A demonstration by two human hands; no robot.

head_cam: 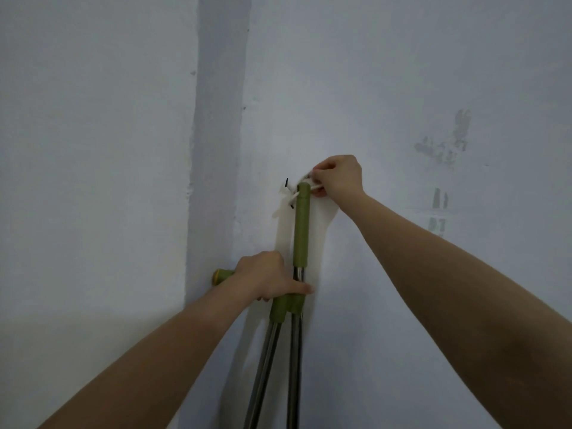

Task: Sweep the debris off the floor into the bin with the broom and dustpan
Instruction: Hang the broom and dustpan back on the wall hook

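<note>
Green handle (pixel 221 275) half-hidden inside left hand (pixel 265 277).

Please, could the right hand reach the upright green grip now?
Likely yes: the right hand, pinching a white loop, is beside the top of the green grip; left hand grips the other handle lower.

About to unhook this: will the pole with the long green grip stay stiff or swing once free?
Probably stiff: the pole is straight metal tube. It may swing, seemingly hanging by the white loop the right hand pinches. The green clip ties it to a second tube, so both likely move together.
</note>
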